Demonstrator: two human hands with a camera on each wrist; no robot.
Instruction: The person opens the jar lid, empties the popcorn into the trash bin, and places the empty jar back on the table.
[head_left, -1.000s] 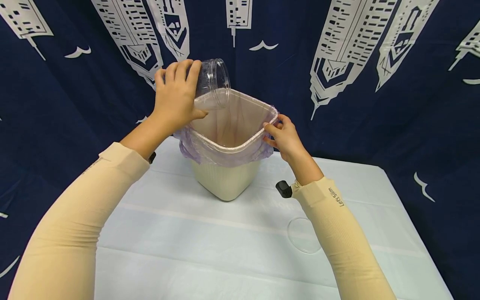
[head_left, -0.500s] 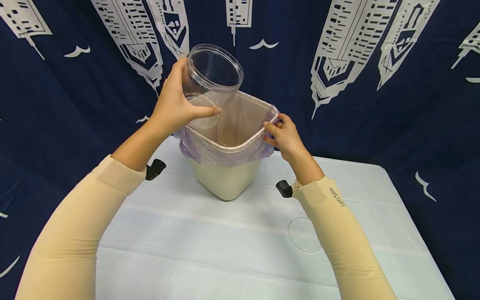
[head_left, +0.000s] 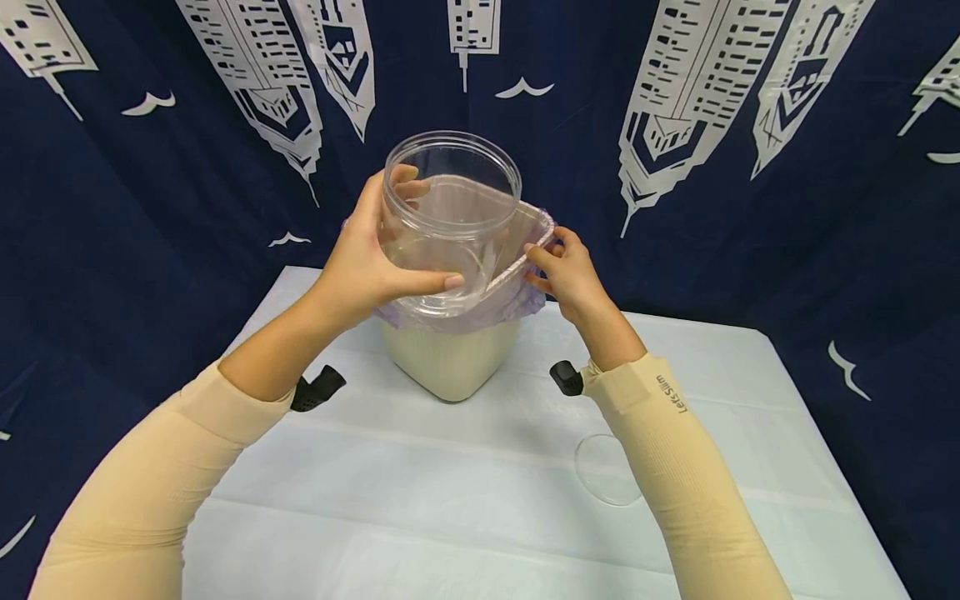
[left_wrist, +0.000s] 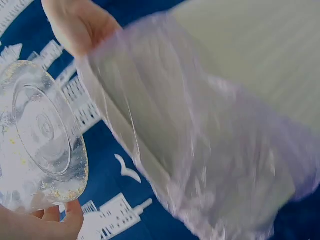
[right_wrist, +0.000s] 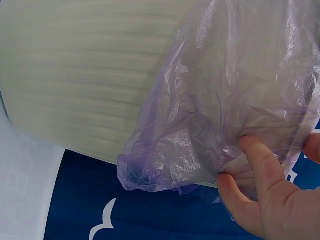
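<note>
My left hand [head_left: 360, 262] grips a clear plastic jar [head_left: 442, 242], nearly upright, over the near left part of a cream trash bin [head_left: 450, 367]. No lid is on the jar. Small yellowish crumbs cling around the jar's base [left_wrist: 47, 130] in the left wrist view. A thin purple trash bag [head_left: 517, 304] lines the bin and folds down over its rim. At the bin's right corner my right hand [head_left: 573, 271] pinches the bagged rim between thumb and fingers. Fingers of that hand press the bag [right_wrist: 200, 125] in the right wrist view. The bin's inside is mostly hidden behind the jar.
A round clear lid [head_left: 603, 471] lies on the white-covered table [head_left: 420, 500], partly beneath my right forearm. Behind the table hangs a dark blue curtain [head_left: 570, 150] printed with white buildings and birds.
My left hand has turned the jar from lying sideways over the bin to mouth up, and brought it lower, nearer and to the right. The right hand has stayed on the rim.
</note>
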